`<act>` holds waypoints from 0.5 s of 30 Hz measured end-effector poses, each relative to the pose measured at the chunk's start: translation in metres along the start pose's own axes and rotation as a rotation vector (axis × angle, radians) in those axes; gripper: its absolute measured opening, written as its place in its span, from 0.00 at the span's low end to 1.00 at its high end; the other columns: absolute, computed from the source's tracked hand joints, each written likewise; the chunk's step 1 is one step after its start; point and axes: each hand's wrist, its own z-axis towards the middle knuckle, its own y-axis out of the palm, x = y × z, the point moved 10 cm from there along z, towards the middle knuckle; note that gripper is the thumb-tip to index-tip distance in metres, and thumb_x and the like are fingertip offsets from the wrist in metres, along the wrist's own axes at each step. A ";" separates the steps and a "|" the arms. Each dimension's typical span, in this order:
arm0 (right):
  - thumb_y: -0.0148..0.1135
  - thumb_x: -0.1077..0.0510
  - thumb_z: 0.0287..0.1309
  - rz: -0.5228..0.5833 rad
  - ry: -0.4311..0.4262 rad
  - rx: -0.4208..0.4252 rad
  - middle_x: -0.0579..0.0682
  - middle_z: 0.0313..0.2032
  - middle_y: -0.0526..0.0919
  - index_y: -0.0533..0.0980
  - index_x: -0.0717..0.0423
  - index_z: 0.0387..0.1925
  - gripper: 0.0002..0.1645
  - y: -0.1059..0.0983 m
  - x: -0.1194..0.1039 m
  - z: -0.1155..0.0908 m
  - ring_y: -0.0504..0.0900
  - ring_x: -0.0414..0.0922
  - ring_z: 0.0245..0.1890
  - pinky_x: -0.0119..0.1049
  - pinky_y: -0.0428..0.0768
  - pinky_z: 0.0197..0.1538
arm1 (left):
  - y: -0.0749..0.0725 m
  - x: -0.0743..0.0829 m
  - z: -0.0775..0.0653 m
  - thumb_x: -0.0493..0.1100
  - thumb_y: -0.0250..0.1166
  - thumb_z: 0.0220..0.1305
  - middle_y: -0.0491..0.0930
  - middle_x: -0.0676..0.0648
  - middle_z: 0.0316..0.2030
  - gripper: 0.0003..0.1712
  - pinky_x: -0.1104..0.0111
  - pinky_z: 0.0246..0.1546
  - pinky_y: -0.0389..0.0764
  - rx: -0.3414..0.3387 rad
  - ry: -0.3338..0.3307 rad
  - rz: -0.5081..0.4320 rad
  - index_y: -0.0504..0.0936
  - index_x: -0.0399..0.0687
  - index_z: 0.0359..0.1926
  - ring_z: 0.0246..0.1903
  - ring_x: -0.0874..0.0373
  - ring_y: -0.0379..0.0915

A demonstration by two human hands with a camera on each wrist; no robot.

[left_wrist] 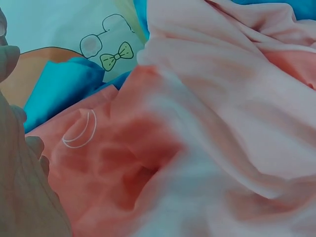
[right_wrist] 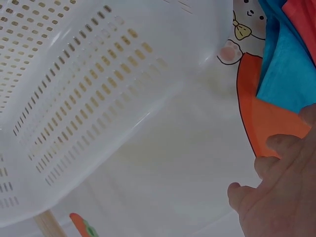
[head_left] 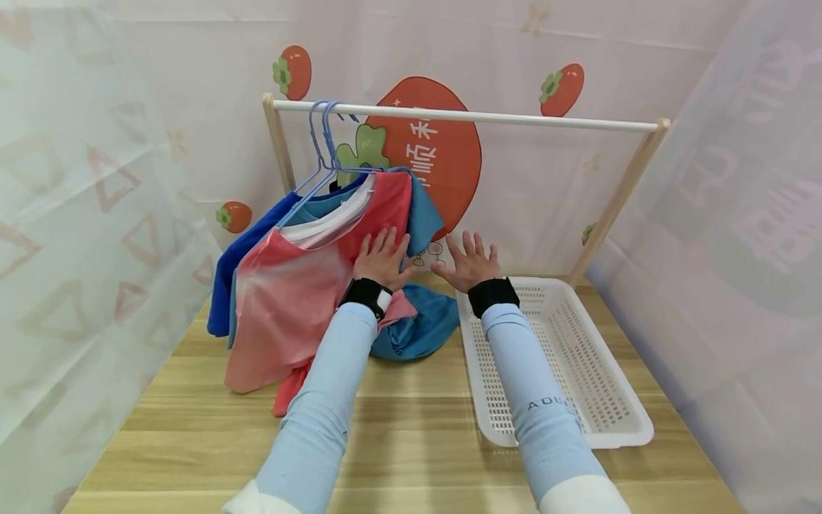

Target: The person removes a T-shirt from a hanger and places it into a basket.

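Note:
A red-and-pink tie-dye shirt [head_left: 289,293] hangs at the left on a light blue hanger [head_left: 308,196]. Behind it are a teal garment [head_left: 420,221] and a royal blue one [head_left: 223,300]. My left hand [head_left: 380,260] is spread, palm away from me, at the right part of the red-and-pink shirt; whether it touches the cloth I cannot tell. Fingers extended, my right hand [head_left: 472,265] is held over the back left corner of a white basket [head_left: 613,360] and grips nothing. In the right wrist view, teal cloth [right_wrist: 289,74] shows beyond its fingers.
A white rod [head_left: 514,118] on wooden posts [head_left: 619,200] spans the back. Teal cloth [head_left: 414,332] droops onto the wooden table [head_left: 411,442] beside the basket. Printed curtains [head_left: 77,214] enclose the back and both sides.

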 end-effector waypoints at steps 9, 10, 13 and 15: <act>0.40 0.24 0.73 0.013 0.003 -0.010 0.60 0.85 0.43 0.45 0.43 0.86 0.52 0.000 0.004 -0.001 0.38 0.62 0.86 0.66 0.40 0.83 | -0.003 0.004 -0.005 0.65 0.47 0.81 0.36 0.44 0.87 0.46 0.46 0.84 0.31 0.017 0.012 0.013 0.38 0.58 0.86 0.86 0.44 0.30; 0.40 0.24 0.73 0.015 0.002 -0.010 0.60 0.85 0.44 0.45 0.43 0.86 0.52 0.000 0.004 -0.002 0.39 0.62 0.86 0.66 0.40 0.83 | -0.004 0.004 -0.007 0.65 0.48 0.81 0.37 0.44 0.86 0.46 0.46 0.84 0.32 0.018 0.014 0.017 0.38 0.57 0.86 0.86 0.44 0.30; 0.40 0.24 0.74 0.017 -0.007 -0.009 0.61 0.85 0.44 0.45 0.43 0.86 0.51 -0.002 0.001 -0.006 0.39 0.63 0.86 0.66 0.41 0.83 | -0.008 0.005 -0.014 0.63 0.50 0.81 0.41 0.42 0.86 0.45 0.45 0.84 0.35 0.041 0.016 0.017 0.41 0.56 0.86 0.86 0.43 0.34; 0.41 0.25 0.74 0.020 -0.016 0.000 0.61 0.85 0.45 0.46 0.44 0.86 0.51 -0.005 -0.001 -0.009 0.40 0.63 0.86 0.66 0.42 0.83 | -0.012 0.004 -0.018 0.61 0.52 0.81 0.45 0.41 0.86 0.44 0.45 0.84 0.38 0.078 0.015 0.010 0.44 0.54 0.86 0.86 0.43 0.38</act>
